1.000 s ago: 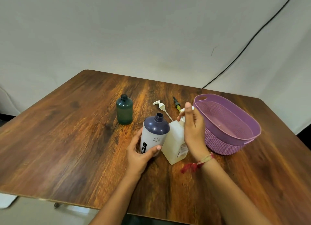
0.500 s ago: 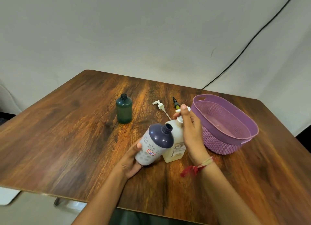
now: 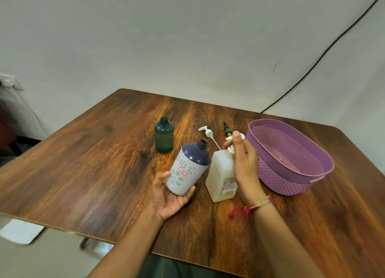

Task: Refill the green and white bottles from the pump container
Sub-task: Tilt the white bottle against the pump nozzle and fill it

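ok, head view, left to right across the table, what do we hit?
green bottle → white bottle, tilted in the left hand → pump container, right hand on its pump head → purple basket. Skipped: loose pump and nozzle behind, which overlap these.

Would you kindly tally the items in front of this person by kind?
Bottles: 2, green bottle and white bottle.
Pump container: 1.
Loose tops: 2, white pump top and dark nozzle.
Basket: 1.
Total: 6.
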